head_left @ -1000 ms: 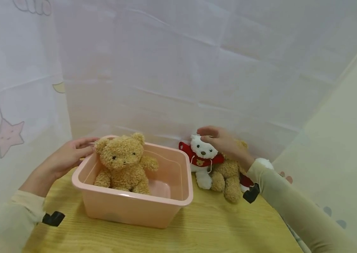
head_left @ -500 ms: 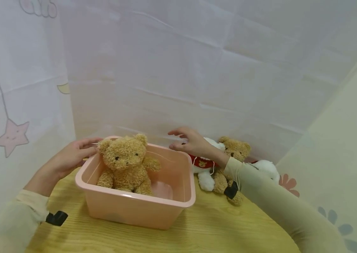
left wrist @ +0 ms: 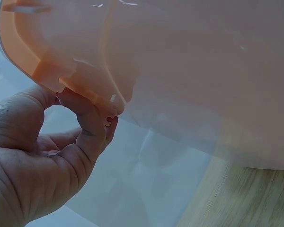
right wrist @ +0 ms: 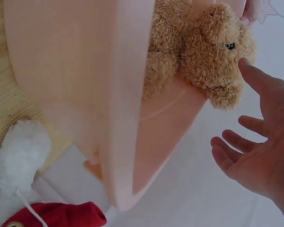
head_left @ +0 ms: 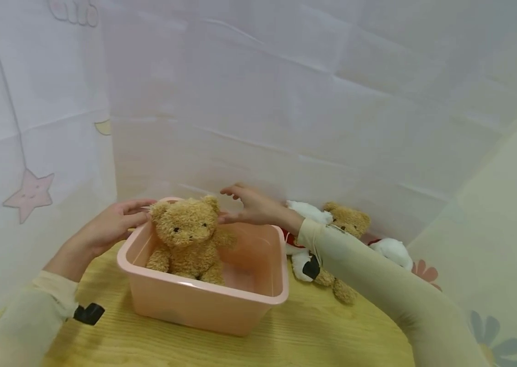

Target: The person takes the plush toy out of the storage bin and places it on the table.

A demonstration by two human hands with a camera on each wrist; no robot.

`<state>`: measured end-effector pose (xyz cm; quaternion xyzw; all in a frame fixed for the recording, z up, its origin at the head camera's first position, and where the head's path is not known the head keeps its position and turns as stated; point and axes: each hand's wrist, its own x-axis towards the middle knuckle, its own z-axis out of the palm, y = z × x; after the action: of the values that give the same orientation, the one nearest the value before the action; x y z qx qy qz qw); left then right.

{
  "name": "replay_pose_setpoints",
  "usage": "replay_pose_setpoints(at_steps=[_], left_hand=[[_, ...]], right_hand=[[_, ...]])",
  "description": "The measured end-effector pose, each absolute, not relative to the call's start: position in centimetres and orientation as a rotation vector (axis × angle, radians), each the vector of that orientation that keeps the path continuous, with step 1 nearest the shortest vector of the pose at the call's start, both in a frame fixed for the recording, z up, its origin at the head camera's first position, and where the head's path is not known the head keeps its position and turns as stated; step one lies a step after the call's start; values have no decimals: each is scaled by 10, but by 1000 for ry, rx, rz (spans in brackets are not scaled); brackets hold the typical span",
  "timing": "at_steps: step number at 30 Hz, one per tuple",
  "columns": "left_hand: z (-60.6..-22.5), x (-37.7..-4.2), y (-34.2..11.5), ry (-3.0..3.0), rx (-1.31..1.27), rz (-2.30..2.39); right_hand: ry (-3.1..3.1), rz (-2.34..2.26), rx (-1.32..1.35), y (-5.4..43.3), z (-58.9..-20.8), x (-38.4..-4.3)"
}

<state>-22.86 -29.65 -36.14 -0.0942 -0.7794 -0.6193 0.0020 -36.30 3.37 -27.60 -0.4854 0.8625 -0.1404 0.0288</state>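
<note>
A tan teddy bear sits upright in the left part of a pink plastic tub. My left hand holds the tub's rim at the far left corner; in the left wrist view its fingers curl against the rim's underside. Above the tub's far side, my right hand reaches toward the bear's head with fingers spread and nothing in them. In the right wrist view the right thumb is close to the bear's face; whether it touches I cannot tell.
Right of the tub, a white plush bear in red leans beside a brown teddy bear. Another white plush toy lies farther right. Sheets hang behind the wooden table. My right sleeve partly covers the toys.
My right hand has moved left from the white bear to beside the teddy bear's head. The head view has shifted slightly. The left hand stays on the tub's rim.
</note>
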Motion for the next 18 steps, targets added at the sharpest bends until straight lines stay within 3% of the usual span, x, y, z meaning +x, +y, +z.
replay_pose_setpoints(at_steps=[7,18], left_hand=[[-363,-230,-292,-2446,-311,-1958],[-360,-229,-288,-2447,-295,-1978]], right_hand=[[2608,-495,-1488,15,-281,-364],[2588,-447,-1726,1,-286,-360]])
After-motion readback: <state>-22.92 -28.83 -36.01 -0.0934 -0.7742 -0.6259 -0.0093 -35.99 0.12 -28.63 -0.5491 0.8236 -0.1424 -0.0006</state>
